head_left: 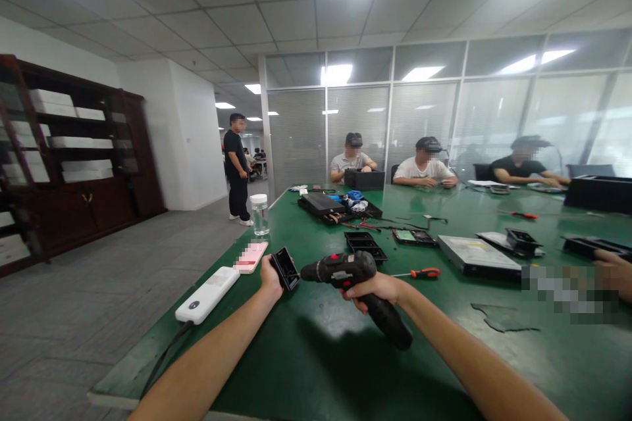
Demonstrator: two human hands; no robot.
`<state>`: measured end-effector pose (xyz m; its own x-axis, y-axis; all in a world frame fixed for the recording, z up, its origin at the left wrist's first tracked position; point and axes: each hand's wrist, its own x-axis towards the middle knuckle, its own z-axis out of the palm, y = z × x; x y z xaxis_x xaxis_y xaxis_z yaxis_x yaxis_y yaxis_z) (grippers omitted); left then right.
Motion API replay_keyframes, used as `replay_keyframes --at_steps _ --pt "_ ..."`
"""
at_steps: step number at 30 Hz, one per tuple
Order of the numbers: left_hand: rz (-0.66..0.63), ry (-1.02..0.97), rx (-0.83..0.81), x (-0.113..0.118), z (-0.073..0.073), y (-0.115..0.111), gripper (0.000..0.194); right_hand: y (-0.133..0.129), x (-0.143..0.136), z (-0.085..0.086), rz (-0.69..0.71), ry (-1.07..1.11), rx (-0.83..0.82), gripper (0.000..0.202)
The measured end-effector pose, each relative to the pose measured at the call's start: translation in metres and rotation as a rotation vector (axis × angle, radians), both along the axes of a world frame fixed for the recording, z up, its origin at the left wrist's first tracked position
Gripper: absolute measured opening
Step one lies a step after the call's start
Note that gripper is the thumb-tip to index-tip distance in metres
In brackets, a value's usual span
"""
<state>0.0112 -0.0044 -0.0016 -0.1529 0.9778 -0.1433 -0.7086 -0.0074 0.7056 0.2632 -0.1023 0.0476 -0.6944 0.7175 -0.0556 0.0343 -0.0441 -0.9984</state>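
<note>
My left hand (pixel 270 274) is closed around a small black open-sided plastic box (pixel 286 270), which it holds tilted above the green table. In my right hand (pixel 372 291) is a black cordless drill (pixel 340 270) with red marks, gripped by its handle and pointing left. The drill's bit reaches the open side of the box; whether it touches a screw inside I cannot make out. Just behind the drill lies a black tray-like plastic frame (pixel 365 247) with compartments. To its right rests an orange-handled screwdriver (pixel 424 273).
A white power bank-like device (pixel 207 295) with a cable, a pink phone (pixel 253 258) and a clear bottle (pixel 259 216) line the left edge. An optical drive (pixel 478 256) and a dark glass-like shard (pixel 503 319) lie right. Several people sit across the table (pixel 276 355); another person's hand (pixel 615 271) is at right.
</note>
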Motion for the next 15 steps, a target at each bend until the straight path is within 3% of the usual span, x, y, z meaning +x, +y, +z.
replay_keyframes --at_steps 15 --pt "0.160 0.145 -0.097 -0.001 -0.011 0.015 0.018 -0.001 0.000 -0.002 -0.014 0.002 0.004 0.028"
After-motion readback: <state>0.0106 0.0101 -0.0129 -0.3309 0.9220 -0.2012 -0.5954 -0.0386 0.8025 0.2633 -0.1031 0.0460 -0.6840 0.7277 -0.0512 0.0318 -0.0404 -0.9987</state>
